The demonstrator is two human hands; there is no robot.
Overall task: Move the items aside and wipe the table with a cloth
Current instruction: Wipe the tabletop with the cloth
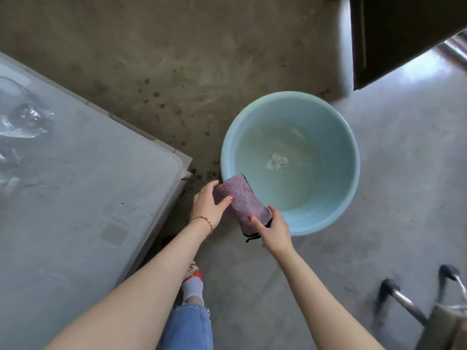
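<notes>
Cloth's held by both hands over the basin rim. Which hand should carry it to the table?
Left, probably. The left hand grips the cloth on the side nearest the table; the right hand is beside the basin, farther away.

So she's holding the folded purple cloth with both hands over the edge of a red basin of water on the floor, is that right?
Not quite: the basin is light blue, not red, as the head view shows. The rest holds: the left hand and right hand both hold the folded purple cloth over the basin's edge, and it stands on the floor with water in it.
</notes>
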